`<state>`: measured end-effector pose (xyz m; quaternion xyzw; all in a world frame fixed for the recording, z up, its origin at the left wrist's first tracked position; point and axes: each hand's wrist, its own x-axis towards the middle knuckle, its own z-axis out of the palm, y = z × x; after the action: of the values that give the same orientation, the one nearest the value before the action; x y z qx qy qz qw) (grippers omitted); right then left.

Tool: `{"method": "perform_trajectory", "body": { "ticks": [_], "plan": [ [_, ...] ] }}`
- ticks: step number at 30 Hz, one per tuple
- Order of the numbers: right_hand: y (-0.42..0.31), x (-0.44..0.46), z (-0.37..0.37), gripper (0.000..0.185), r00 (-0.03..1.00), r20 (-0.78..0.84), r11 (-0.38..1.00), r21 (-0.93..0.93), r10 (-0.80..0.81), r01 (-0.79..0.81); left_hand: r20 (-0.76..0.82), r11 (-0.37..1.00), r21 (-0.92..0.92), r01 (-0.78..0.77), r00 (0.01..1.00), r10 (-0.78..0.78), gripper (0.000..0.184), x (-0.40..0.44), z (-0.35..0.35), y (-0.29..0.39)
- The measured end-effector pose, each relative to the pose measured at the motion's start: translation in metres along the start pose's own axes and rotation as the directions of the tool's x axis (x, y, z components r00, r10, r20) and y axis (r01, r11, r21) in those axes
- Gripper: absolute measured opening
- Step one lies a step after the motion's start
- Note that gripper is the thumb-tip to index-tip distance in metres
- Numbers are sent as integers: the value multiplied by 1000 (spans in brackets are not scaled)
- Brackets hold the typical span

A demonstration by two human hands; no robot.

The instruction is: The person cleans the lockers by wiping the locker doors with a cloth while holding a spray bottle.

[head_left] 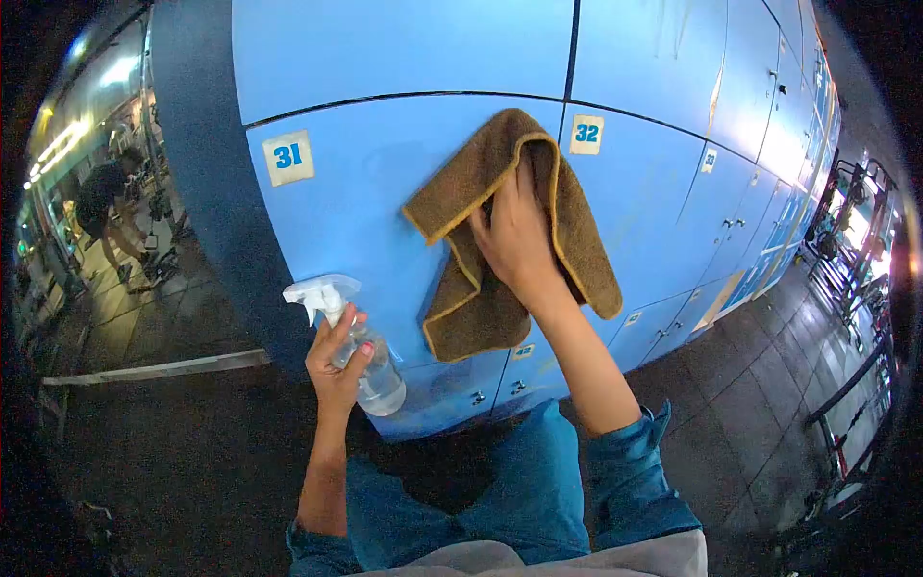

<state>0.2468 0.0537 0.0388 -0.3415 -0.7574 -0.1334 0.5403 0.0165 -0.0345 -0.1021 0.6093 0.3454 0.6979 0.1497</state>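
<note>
My left hand [336, 367] is wrapped round the neck of a clear spray bottle [383, 383] with a white trigger head, low in front of the lockers. Some liquid shows in its lower part. With its fingers under a fold, my right hand [517, 236] presses a brown cloth [586, 240] with yellowish edging against the blue locker door [365, 202]. The cloth drapes around the hand and hides the fingertips. It covers the right part of door 31 and overlaps the seam towards door 32 [635, 192].
Number labels 31 [288, 158] and 32 [586, 135] are stuck on the doors. More lockers run off to the right, with small locks [734, 223]. Gym equipment [851, 212] stands at far right. At left, another person [104, 197] bends over beyond a dark pillar [197, 144].
</note>
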Motion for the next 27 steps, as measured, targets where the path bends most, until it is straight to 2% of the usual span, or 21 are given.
{"method": "perform_trajectory", "body": {
  "ticks": [2, 5, 6, 9, 10, 11, 13, 14, 16, 17, 19, 20, 21, 23, 27],
  "plan": [
    [-3, 0, 5, 73, 1000, -11, 1000, 30, 8, -7, 11, 999, 40, -27, 1000, 27, 53, 0, 0, 1],
    [-15, -24, 16, 72, 991, 74, 976, -180, -108, 120, -19, 999, 37, -17, 1000, 18, 54, -1, 1, -3],
    [-21, -29, 9, 71, 977, 82, 947, -243, -198, 213, -15, 999, 41, -11, 1000, 12, 54, -2, 0, -3],
    [-3, -19, 12, 70, 978, 69, 968, -144, -197, 205, -4, 998, 62, -15, 1000, 15, 55, -2, -1, -4],
    [-4, -7, 3, 69, 985, 117, 989, -66, -126, 134, 2, 997, 75, -25, 1000, 25, 54, -1, -1, -3],
    [-9, -2, 3, 69, 998, 24, 996, 63, -64, 62, 9, 995, 88, -36, 999, 35, 54, 0, -1, -2],
    [-19, 0, -2, 71, 997, 80, 1000, -10, 9, -8, 2, 996, 74, -41, 999, 41, 54, 1, 0, -2],
    [-23, -5, 2, 72, 997, 75, 998, -67, -12, 17, -2, 997, 64, -42, 999, 42, 54, 0, 1, -2],
    [-32, -19, 12, 73, 996, 75, 981, -184, -52, 65, -26, 999, 1, 51, 998, -51, 54, -3, 1, -4],
    [-32, -24, 11, 74, 995, 87, 984, -164, -53, 67, -37, 995, -31, 95, 995, -96, 54, -4, 1, -5],
    [-31, -27, 9, 75, 992, 108, 990, -122, -64, 77, -25, 997, -20, 71, 997, -71, 54, -3, 0, -5],
    [-26, -20, 7, 75, 994, 28, 984, -146, -103, 106, -17, 998, -13, 60, 998, -60, 54, -3, 0, -5],
    [-22, -13, 5, 75, 999, 40, 992, -122, -10, 15, -16, 999, -2, 43, 999, -43, 54, -3, -1, -4],
    [-21, 12, -9, 73, 998, -55, 999, -29, 38, -40, -12, 1000, 21, 13, 1000, -12, 54, -1, 0, -2],
    [-24, 5, 6, 74, 988, -124, 976, -207, -94, 67, -6, 1000, 11, 27, 1000, -27, 53, -3, 0, -3]
  ]
}}
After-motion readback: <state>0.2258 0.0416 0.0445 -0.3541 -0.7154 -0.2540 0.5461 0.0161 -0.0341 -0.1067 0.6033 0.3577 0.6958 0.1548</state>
